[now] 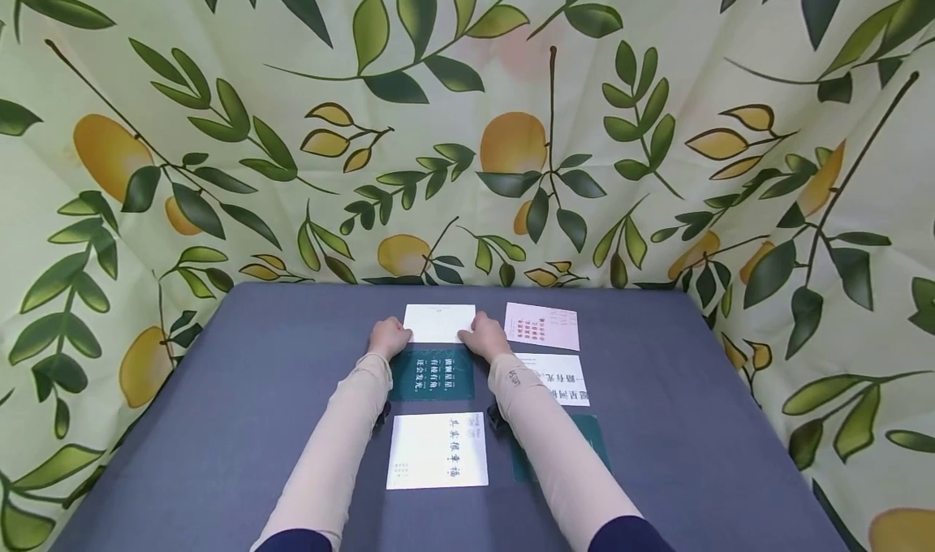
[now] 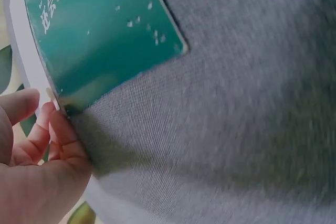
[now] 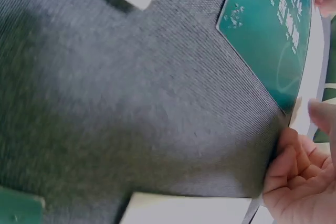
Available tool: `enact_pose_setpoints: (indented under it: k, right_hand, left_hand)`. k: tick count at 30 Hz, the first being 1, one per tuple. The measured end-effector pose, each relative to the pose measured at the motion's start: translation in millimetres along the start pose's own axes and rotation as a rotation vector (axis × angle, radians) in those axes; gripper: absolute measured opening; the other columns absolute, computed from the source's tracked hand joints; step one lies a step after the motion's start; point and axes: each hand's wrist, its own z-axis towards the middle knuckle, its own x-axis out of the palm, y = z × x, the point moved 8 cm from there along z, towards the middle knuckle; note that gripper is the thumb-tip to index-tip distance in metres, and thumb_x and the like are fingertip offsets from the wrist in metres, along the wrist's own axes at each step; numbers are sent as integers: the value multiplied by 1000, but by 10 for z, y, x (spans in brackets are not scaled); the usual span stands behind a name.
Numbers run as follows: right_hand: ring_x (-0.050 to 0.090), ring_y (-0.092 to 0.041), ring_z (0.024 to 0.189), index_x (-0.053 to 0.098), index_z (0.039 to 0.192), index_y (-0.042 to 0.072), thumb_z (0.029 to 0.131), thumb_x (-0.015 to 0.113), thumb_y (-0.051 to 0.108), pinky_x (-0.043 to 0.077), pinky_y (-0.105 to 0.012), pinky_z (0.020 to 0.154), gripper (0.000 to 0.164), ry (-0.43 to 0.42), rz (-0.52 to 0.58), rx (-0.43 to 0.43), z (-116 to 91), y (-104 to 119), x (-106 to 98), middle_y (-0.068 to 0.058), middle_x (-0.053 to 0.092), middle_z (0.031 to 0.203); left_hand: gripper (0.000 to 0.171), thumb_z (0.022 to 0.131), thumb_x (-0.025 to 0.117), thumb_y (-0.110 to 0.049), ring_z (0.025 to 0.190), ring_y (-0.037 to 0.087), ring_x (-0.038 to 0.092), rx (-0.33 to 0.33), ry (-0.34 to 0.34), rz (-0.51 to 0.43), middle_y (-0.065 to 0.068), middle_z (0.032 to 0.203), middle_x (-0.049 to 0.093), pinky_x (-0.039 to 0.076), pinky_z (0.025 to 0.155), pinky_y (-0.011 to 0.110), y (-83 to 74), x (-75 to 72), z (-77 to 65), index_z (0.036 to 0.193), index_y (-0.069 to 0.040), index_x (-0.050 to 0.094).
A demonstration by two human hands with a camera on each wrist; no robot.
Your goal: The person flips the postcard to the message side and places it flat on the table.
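Note:
A plain white card (image 1: 440,323) is at the far end of the left column of cards. My left hand (image 1: 389,338) pinches its near left corner, and my right hand (image 1: 486,337) pinches the near right one. Just on the near side lies a green card (image 1: 433,373) with white characters, its far edge against or very close to the white card. In the left wrist view, the thumb and curled fingers of the left hand (image 2: 42,161) meet at the white card's edge. The right wrist view has the right hand (image 3: 304,174) beside the green card's corner (image 3: 278,90).
Nearer to me lies a white card with black characters (image 1: 438,451). The right column holds a pinkish card with red writing (image 1: 542,326), a white card (image 1: 566,373) and a green card (image 1: 590,434), the latter two partly behind my right arm. All lie on a grey-blue tabletop (image 1: 292,390).

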Motion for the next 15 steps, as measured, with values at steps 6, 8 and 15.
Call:
enact_pose_setpoints:
  k: [6,8,15]
  right_hand:
    - [55,-18,66,65,85,7,90,56,26,44,-32,62,21,-75,-76,-79,29,47,-191,-7,67,79]
    - [57,-18,69,67,88,8,91,55,27,46,-32,64,23,-74,-72,-97,37,46,-263,-7,69,84]
    - [53,-16,67,67,96,6,92,54,31,41,-27,60,28,-14,58,-83,-42,-44,-658,-6,65,83]
  left_hand:
    - [28,89,51,-20,77,28,54,-3,113,76,17,82,58,47,68,32,39,75,156,92,7,61]
    - [36,89,52,-23,89,32,59,6,120,127,22,98,64,48,84,40,32,96,247,102,8,63]
    - [32,91,53,-24,106,37,55,141,42,82,21,107,64,31,104,50,-424,65,258,95,6,63]
